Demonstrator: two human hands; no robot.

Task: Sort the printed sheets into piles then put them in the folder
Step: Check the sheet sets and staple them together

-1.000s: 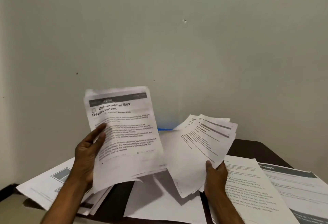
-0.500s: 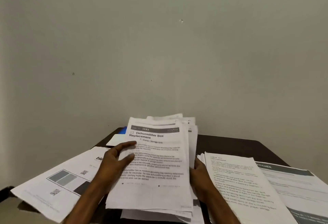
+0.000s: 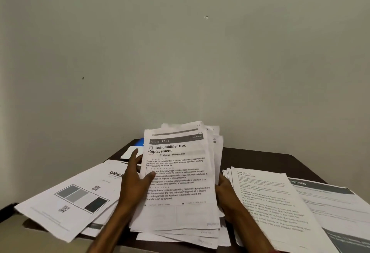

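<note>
Out past the left hand (image 3: 133,184), a loose pile of printed sheets (image 3: 80,194) overhangs the near edge of the dark tabletop (image 3: 260,160); its top page carries the "blinkit" logo, grey blocks and small QR codes. These pages are light and limp, so the overhanging part would likely sag or slide if nudged.

Just beyond that hand's fingertips a blue folder (image 3: 141,142) peeks out, mostly hidden, with a white sheet lying over it.

Between the two hands sits the centre stack (image 3: 178,184), fanned and uneven at its far and near edges. The left hand lies open along its left edge with the thumb on the top page; the right hand (image 3: 225,189) closes on the right edge, though its fingers seem to be tucked under the paper and I cannot see them clearly. The top page reads "2684", "Living Room", "Dehumidifier Box Replacement", "Corner / Storage Area". Such a stack is floppy and slick, sheet on sheet, so it is best pinched at both long edges and tapped square.

To the right of the right hand lies a pile headed "TASK ID: 2731" (image 3: 268,202), and beyond it a sheet with a dark "KITCHEN" banner (image 3: 328,198).
</note>
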